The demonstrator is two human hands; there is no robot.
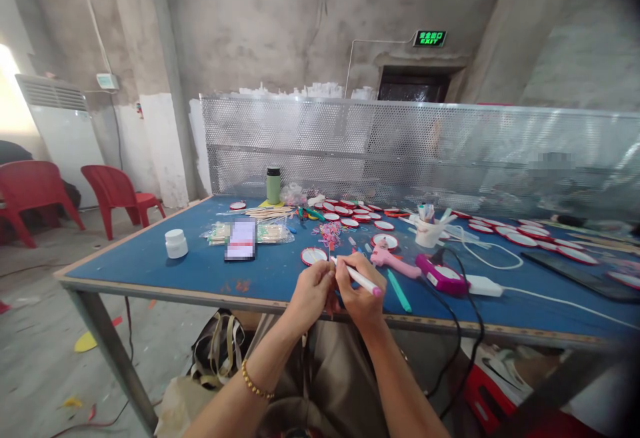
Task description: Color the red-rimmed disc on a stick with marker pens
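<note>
At the table's front edge, my right hand (361, 290) grips a white marker with a pink end (364, 281), its other end pointing toward my left hand. My left hand (314, 290) is closed, thumb and fingers pinching something small and thin that I cannot make out. Both hands nearly touch. Just beyond them lies a round white disc with a red rim (314, 256). A heap of thin colourful strips (330, 233) lies behind it. To the right of my right hand are a pink glue gun (395, 261) and a teal pen (399, 291).
On the blue table (185, 285) stand a white jar (176, 244), a phone (241, 239), a green bottle (273, 186) and a cup of pens (428, 232). Several red-rimmed discs (520, 237) lie about. Cables trail from a purple power block (442, 274). A perforated metal screen (300, 138) borders the back.
</note>
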